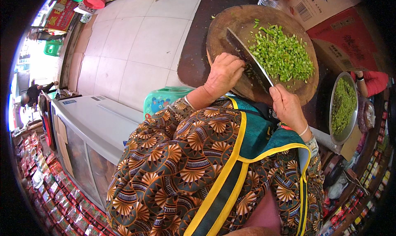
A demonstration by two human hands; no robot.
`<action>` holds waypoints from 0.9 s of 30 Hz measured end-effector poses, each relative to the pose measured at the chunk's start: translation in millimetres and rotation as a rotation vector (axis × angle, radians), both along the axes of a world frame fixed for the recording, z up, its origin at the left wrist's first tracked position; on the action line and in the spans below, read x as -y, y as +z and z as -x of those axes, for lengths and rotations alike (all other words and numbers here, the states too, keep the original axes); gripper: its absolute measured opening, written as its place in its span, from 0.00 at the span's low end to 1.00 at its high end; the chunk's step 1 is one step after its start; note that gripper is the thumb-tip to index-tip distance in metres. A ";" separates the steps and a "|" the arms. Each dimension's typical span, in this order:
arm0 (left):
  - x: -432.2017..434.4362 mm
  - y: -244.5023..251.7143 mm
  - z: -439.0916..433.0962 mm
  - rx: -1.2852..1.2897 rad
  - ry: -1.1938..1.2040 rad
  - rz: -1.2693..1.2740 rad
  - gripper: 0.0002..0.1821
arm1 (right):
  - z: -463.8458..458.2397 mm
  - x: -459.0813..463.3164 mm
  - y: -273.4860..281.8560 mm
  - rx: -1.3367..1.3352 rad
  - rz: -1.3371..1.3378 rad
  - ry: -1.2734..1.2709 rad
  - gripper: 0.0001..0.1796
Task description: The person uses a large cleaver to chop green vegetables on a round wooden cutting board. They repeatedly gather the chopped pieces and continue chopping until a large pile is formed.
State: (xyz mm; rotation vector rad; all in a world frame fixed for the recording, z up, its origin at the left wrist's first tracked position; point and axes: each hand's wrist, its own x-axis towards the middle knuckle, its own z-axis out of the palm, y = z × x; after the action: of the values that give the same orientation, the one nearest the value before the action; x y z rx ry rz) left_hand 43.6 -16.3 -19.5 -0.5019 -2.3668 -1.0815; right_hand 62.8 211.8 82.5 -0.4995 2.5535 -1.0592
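My right hand grips the handle end of a wide-bladed kitchen knife, which slants across a round wooden chopping board. Close against the near side of the blade are the curled fingers of my left hand. Its fingertips are partly hidden, so I cannot tell whether they hold anything. Beyond the blade lies a spread heap of chopped green peppers, with some longer pieces at its upper edge. Small green bits also lie along the near side of the knife.
A metal basin of finely chopped greens stands at the right, near a person's red sleeve. Cardboard boxes and a plastic bottle border the board's far side. At left are a green plastic stool and a chest freezer.
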 end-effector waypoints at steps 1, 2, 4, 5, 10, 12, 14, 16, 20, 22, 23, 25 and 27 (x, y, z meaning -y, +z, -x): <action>0.8 0.1 -0.2 -0.002 -0.012 -0.003 0.07 | 0.0 -0.2 0.6 0.061 0.008 -0.033 0.18; 1.8 0.3 -0.6 -0.003 -0.025 -0.004 0.07 | 0.9 0.6 0.2 0.123 0.018 -0.066 0.19; 3.2 0.0 -0.6 -0.012 -0.037 -0.008 0.07 | 1.0 0.1 0.8 0.181 0.035 -0.083 0.19; 3.7 -0.2 -0.8 -0.015 -0.042 -0.008 0.07 | 0.8 -0.2 0.9 0.182 0.045 -0.073 0.19; 3.2 -1.0 0.7 -0.016 -0.047 -0.014 0.07 | 3.3 -1.7 -2.4 0.081 0.030 -0.010 0.19; 3.5 -1.1 0.4 -0.003 -0.062 -0.010 0.07 | 3.8 -3.3 -4.6 0.158 0.080 -0.050 0.19; 3.7 -1.6 0.6 -0.019 -0.067 -0.013 0.07 | 2.9 -5.8 -5.7 0.137 0.030 -0.058 0.19; 3.2 -2.3 0.4 -0.017 -0.060 -0.006 0.07 | 2.0 -7.0 -6.4 0.122 0.038 -0.038 0.19; 1.6 -4.0 1.3 -0.015 -0.059 -0.012 0.07 | 2.1 -5.1 -6.5 0.092 0.050 -0.002 0.20; 2.0 -4.3 0.9 -0.014 -0.067 -0.020 0.07 | 2.6 -4.2 -4.7 0.141 0.061 -0.032 0.20; 2.3 -4.5 1.0 -0.013 -0.072 -0.019 0.07 | 3.1 -4.2 -3.5 0.209 0.075 -0.074 0.20; 2.3 -4.8 0.6 -0.006 -0.074 -0.018 0.06 | 3.3 -6.7 0.2 0.271 0.094 -0.089 0.21; 2.1 -4.9 0.5 0.003 -0.080 -0.012 0.06 | 4.2 -10.1 2.8 0.273 0.042 -0.093 0.22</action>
State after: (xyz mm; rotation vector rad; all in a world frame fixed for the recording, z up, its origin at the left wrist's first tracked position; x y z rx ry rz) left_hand 43.1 -18.4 -24.4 -0.5955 -2.3588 -1.1320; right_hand 58.6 221.9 85.3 -0.2294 2.3370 -1.1306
